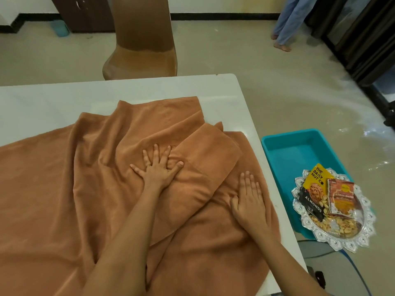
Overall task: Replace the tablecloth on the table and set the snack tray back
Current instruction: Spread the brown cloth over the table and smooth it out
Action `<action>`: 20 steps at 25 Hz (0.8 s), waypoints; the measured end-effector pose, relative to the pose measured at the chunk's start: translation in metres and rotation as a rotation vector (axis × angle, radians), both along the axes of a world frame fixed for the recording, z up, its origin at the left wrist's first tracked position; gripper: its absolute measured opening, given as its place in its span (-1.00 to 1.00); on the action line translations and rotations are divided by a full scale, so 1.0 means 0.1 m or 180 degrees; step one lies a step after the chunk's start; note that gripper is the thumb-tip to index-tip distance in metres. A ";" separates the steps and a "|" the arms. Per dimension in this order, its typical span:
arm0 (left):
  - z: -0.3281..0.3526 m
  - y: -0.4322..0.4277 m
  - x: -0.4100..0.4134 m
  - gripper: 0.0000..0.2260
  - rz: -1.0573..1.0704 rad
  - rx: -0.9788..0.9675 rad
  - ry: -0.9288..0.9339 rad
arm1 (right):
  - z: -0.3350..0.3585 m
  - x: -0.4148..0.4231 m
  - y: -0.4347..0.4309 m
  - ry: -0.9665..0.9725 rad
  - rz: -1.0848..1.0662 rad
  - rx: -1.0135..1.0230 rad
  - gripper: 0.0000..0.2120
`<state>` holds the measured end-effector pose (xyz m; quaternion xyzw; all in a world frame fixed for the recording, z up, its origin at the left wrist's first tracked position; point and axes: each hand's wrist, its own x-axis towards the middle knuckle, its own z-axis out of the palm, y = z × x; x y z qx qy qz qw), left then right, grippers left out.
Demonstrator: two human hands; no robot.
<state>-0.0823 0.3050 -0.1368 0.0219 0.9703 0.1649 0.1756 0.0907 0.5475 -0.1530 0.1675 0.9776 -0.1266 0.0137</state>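
An orange-brown tablecloth (64, 189) lies rumpled and partly folded over the near half of the white table (53, 103). My left hand (157, 168) presses flat on a folded flap of the cloth, fingers spread. Nearer the table's right edge, my right hand (250, 199) lies flat on the cloth, fingers straight and together. The silver snack tray (363, 238) rests across the near rim of a turquoise plastic bin (295, 150) on the floor to the right of the table. It carries an almonds packet (314, 189), a red snack packet (342, 197) and loose nuts.
A brown plastic chair (143, 45) stands beyond the table's far edge. A person's legs in blue trousers (286, 22) stand at the back right near dark curtains (363, 39). A blue cable (352, 268) runs over the floor by the tray.
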 end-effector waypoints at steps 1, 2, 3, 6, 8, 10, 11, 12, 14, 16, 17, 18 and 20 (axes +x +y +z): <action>0.01 0.00 -0.05 -0.30 0.0073 0.0005 -0.0014 | 0.00 0.17 0.04 -0.0003 -0.0125 -0.0029 -0.30; 0.02 0.00 -0.10 -0.30 0.0161 0.0027 -0.0017 | -0.01 0.37 0.09 -0.0018 -0.0255 -0.0063 -0.30; 0.03 -0.01 -0.15 -0.31 0.0245 0.0060 -0.0017 | -0.02 0.61 0.14 -0.0026 -0.0374 -0.0021 -0.29; 0.05 -0.05 -0.33 -0.31 0.0374 0.0032 -0.0063 | 0.07 1.20 0.14 -0.0377 -0.1090 0.0067 -0.24; 0.05 -0.05 -0.56 -0.30 0.0457 -0.0001 -0.0219 | 0.07 1.21 0.12 -0.0824 -0.1447 -0.0202 -0.23; 0.13 -0.07 -0.80 -0.33 0.0414 0.0214 -0.0360 | 0.11 0.85 0.08 -0.0647 -0.1111 -0.0372 -0.27; 0.18 -0.09 -0.87 -0.36 0.0370 0.0592 -0.0212 | 0.15 0.58 0.06 -0.0451 -0.0790 -0.0451 -0.30; 0.21 -0.12 -0.89 -0.39 0.0369 0.1133 0.0137 | 0.17 0.29 0.03 -0.0177 -0.0403 -0.0466 -0.33; 0.22 -0.17 -0.73 -0.38 0.0540 0.1589 0.1051 | 0.30 -0.34 -0.10 0.0113 0.0340 -0.0394 -0.32; 0.08 -0.13 -0.41 -0.36 0.0739 0.0625 0.1200 | 0.30 -0.79 -0.22 0.0023 0.0823 -0.0269 -0.21; -0.01 -0.09 -0.27 -0.33 0.0796 0.0104 0.0963 | 0.23 -0.91 -0.23 0.0002 0.0927 -0.0156 -0.16; -0.07 -0.05 -0.23 -0.30 0.0795 -0.0200 0.0685 | 0.14 -0.95 -0.23 -0.0043 0.0929 -0.0053 -0.13; -0.11 -0.02 -0.36 -0.27 0.0732 -0.0345 0.0368 | 0.01 -0.85 -0.25 -0.0093 0.0696 0.0013 -0.09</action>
